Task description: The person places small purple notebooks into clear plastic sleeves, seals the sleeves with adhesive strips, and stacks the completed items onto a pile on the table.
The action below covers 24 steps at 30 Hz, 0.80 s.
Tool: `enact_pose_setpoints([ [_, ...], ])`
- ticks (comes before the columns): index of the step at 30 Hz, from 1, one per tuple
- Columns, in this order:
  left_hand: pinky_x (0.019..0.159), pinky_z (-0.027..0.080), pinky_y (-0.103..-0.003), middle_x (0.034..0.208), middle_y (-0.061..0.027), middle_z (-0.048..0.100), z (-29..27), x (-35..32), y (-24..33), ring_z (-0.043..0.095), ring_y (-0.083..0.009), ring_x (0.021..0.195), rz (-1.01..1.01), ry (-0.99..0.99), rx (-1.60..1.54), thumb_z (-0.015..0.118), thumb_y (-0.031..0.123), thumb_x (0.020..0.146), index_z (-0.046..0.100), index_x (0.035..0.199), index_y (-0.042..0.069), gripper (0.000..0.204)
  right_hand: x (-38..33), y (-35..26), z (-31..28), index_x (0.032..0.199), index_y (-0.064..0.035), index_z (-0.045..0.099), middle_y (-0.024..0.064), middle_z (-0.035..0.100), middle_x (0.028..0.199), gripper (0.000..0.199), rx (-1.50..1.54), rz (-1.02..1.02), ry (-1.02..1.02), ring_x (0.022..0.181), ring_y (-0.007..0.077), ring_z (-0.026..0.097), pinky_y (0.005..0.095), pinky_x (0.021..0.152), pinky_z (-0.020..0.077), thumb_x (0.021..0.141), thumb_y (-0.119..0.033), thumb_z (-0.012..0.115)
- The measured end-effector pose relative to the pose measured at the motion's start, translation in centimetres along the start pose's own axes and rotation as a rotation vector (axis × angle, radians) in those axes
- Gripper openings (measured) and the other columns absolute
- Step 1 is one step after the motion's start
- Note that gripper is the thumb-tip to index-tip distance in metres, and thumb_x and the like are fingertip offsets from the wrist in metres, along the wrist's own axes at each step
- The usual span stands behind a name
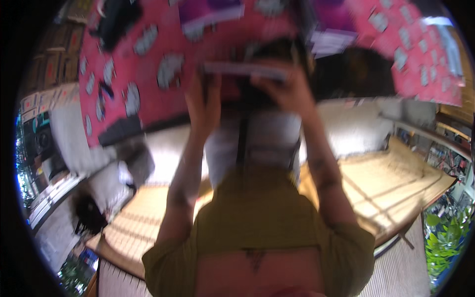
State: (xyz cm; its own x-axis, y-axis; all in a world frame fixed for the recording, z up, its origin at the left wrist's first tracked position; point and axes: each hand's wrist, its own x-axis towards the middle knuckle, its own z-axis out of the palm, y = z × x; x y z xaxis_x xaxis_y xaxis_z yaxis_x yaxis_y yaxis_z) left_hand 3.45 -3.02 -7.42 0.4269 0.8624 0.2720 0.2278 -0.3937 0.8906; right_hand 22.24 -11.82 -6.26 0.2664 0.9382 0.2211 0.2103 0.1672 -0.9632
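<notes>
Both of my hands are raised over the near edge of a table with a pink patterned cloth. Between them they hold a thin, flat, pale thing, seen almost edge-on and blurred, so its kind does not show. My left hand grips its left end. At the other end, my right hand closes around it with bent fingers. A dark shape behind and below the right hand is too smeared to name. Right of that hand lies a dark flat thing on the cloth.
Purple flat packs and pale sheets lie farther back. A black item is at the far left. Woven matting spreads on both sides of me. Brown boxes are stacked at left; green plants stand lower right.
</notes>
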Motion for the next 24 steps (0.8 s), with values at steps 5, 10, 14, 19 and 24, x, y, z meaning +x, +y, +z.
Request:
enact_pose_setpoints([
  [5,0.083,0.049,-0.027,0.101,-0.0104,0.07,0.4,0.9,1.3,0.064,-0.0134,0.091,-0.07,0.022,-0.004,0.056,0.01,0.097,0.056,0.128,-0.001,0.033,1.1,0.3,0.2,0.114,-0.0025,0.071,0.0047,0.072,0.102,0.026,0.111,0.04,0.008,0.095,0.0094,0.064,0.0239,0.085,0.0505,0.089,-0.005,0.072],
  [10,0.082,0.05,-0.027,0.101,-0.0134,0.07,0.8,1.4,0.2,0.065,-0.0144,0.091,-0.072,0.002,-0.013,0.054,0.009,0.097,0.054,0.129,-0.002,0.034,0.9,0.5,0.4,0.113,-0.0042,0.072,0.0058,0.073,0.104,0.024,0.12,0.108,0.021,0.096,0.0109,0.065,0.024,0.085,0.0496,0.088,-0.004,0.071],
  [14,0.079,0.051,-0.029,0.098,-0.0141,0.068,1.0,1.2,0.4,0.064,-0.016,0.087,-0.016,-0.003,-0.011,0.053,0.008,0.097,0.052,0.131,-0.001,0.035,0.6,0.0,0.2,0.113,-0.0037,0.072,0.0067,0.073,0.104,0.025,0.134,0.131,0.012,0.095,0.0115,0.065,0.025,0.084,0.0497,0.088,-0.005,0.071],
  [19,0.077,0.05,-0.035,0.097,-0.0137,0.065,0.5,0.0,1.0,0.062,-0.0209,0.084,-0.02,0.035,0.08,0.054,0.006,0.096,0.051,0.132,-0.001,0.036,0.4,-0.8,0.0,0.111,-0.0022,0.071,0.0097,0.072,0.103,0.022,-0.021,0.035,0.0,0.095,0.0155,0.066,0.029,0.085,0.0504,0.089,-0.006,0.071],
  [24,0.077,0.048,-0.032,0.094,-0.0104,0.061,-3.2,2.9,2.3,0.056,-0.0157,0.083,0.039,0.129,0.023,0.052,0.011,0.1,0.051,0.134,-0.003,0.037,0.3,-0.4,-1.3,0.111,0.0019,0.069,0.0107,0.072,0.101,0.023,0.036,-0.012,0.014,0.094,0.0161,0.066,0.0289,0.084,0.05,0.089,-0.003,0.07],
])
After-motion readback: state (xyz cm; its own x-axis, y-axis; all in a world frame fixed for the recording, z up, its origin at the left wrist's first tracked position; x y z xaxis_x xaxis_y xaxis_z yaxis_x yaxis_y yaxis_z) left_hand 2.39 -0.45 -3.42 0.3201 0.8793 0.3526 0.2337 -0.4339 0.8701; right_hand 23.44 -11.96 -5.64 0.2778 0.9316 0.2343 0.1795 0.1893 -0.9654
